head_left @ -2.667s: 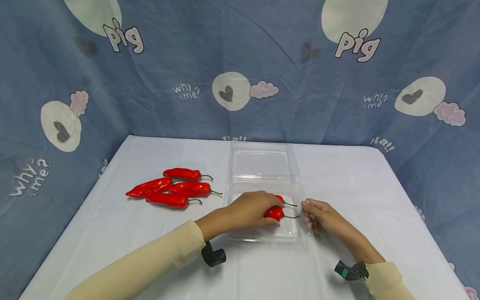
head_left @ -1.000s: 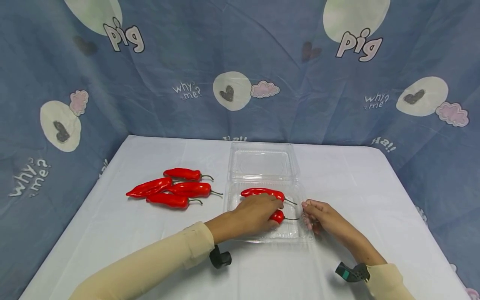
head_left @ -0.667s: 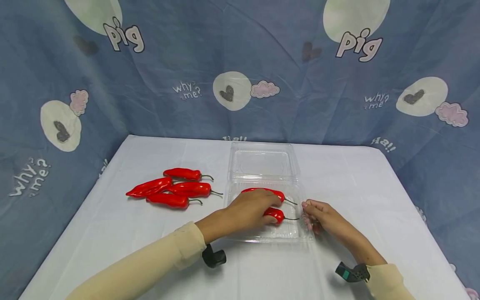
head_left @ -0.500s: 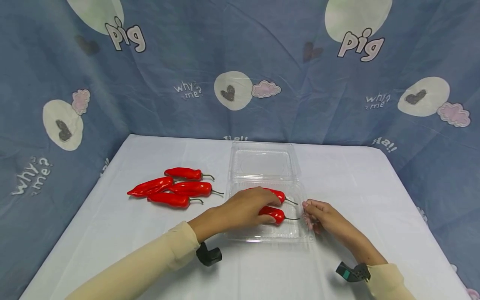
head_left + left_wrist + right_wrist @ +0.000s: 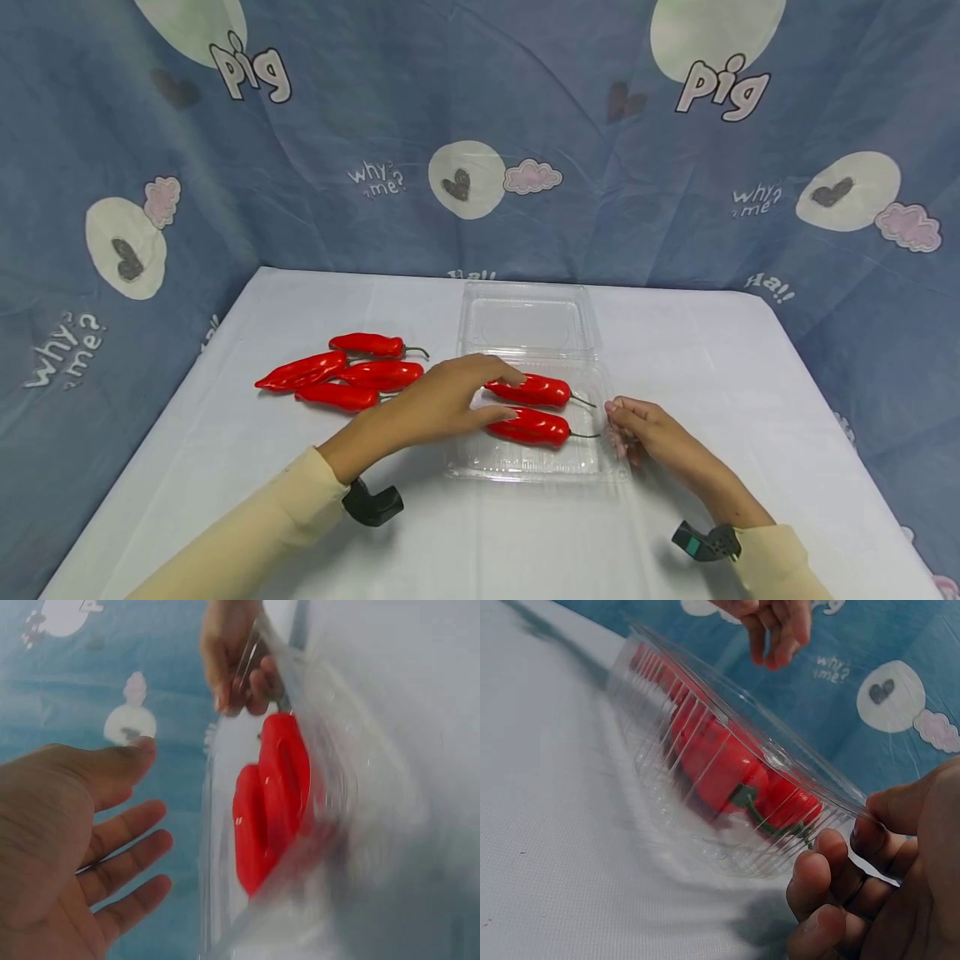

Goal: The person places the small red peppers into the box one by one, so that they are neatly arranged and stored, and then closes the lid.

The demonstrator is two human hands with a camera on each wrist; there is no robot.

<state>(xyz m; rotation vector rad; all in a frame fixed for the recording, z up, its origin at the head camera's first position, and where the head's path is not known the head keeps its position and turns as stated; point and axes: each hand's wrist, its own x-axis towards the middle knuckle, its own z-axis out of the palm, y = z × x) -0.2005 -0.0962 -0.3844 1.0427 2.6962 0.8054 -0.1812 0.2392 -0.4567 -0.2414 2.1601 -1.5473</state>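
Two red peppers (image 5: 534, 427), smooth and glossy, lie side by side in the clear plastic box (image 5: 525, 468), stem ends toward the right hand (image 5: 651, 429). Lid (image 5: 528, 323) is folded back. Only the head view shows four loose peppers (image 5: 381, 375) bunched on the tabletop (image 5: 517, 533); right wrist view adds the ribbed box wall and green stems (image 5: 744, 796). Boxed pair sits between the hands. Left hand (image 5: 438, 402): fingers apart, holding nothing; overlaps pepper tips in head view, clear of them in left wrist view. Right hand: thumb and fingers pinch the box rim.
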